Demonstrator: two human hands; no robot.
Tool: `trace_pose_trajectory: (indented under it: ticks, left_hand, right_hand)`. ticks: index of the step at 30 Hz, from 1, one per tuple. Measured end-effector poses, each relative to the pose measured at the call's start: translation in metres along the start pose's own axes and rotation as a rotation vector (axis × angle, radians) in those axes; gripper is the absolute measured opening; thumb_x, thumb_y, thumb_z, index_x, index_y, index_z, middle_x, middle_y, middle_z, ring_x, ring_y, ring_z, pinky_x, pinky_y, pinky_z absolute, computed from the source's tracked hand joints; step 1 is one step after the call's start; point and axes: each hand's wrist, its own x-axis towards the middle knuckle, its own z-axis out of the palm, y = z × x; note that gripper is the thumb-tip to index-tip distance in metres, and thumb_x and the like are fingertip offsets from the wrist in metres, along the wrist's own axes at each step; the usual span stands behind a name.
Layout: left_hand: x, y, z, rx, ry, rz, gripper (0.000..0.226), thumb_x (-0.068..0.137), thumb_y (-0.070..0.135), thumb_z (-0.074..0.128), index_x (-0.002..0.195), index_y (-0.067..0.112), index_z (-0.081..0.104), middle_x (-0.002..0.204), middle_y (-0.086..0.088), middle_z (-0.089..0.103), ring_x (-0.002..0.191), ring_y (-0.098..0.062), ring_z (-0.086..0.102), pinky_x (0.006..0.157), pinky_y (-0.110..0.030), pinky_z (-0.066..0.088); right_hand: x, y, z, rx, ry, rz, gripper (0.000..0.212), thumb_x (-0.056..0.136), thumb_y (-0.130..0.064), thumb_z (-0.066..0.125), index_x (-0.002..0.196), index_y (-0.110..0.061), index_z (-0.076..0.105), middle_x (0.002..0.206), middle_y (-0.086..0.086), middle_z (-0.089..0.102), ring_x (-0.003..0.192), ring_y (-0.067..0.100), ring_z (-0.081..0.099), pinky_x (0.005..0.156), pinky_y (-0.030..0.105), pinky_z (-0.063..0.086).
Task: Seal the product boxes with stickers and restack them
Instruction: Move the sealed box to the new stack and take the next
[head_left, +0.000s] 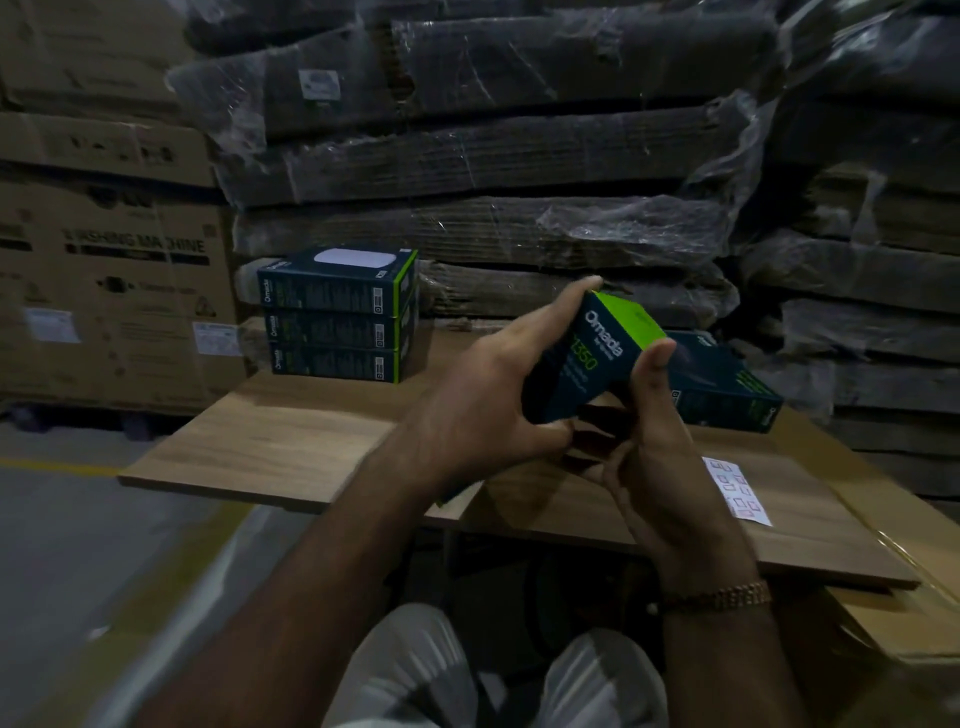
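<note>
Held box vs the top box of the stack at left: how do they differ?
The held box is tilted, off the board, gripped by the left hand and right hand; the top box lies flat on two others, untouched. Held shows its green end; the top one its white oval. Same dark-blue-and-green design.

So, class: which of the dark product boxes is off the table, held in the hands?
The tilted box with its green end up, gripped by both hands; the stack of three and the box behind rest on the table.

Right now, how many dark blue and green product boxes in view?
5. Three stacked at the wooden board's far left, one held in both hands, one lying behind the right hand. More may be hidden behind the hands.
</note>
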Motion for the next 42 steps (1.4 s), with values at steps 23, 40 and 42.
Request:
trace_pose_trajectory:
  ticks: [23, 40, 42]
  left_hand:
    - [-0.062, -0.093, 0.014, 0.380, 0.187, 0.039, 0.089, 0.075, 0.009, 0.094, 0.155, 0.012, 0.055, 0.150, -0.008, 0.059, 0.144, -0.025, 0.049, 0.117, -0.042, 0.047]
    - [-0.097, -0.128, 0.083, 0.126, 0.390, -0.283, 0.113, 0.070, 0.013, 0.100, 0.165, 0.015, 0.038, 0.172, -0.004, 0.035, 0.164, -0.019, 0.021, 0.132, -0.040, 0.026]
    - [-0.096, -0.132, 0.085, 0.100, 0.403, -0.343, 0.111, 0.072, 0.014, 0.099, 0.164, 0.016, 0.037, 0.170, -0.007, 0.039, 0.161, -0.023, 0.029, 0.130, -0.041, 0.029]
  right_hand:
    - [-0.001, 0.063, -0.046, -0.108, 0.440, 0.111, 0.087, 0.077, -0.087, 0.069, 0.148, -0.038, 0.059, 0.140, -0.009, 0.071, 0.132, 0.018, 0.066, 0.107, 0.049, 0.057]
    - [0.010, 0.136, -0.090, -0.783, 0.504, 0.025, 0.030, 0.108, -0.039, 0.061, 0.112, -0.015, 0.079, 0.085, -0.006, 0.072, 0.083, 0.013, 0.065, 0.068, 0.029, 0.044]
    - [0.013, 0.142, -0.090, -0.839, 0.512, 0.005, 0.029, 0.107, -0.037, 0.062, 0.114, -0.015, 0.079, 0.086, -0.005, 0.072, 0.084, 0.016, 0.065, 0.071, 0.030, 0.042]
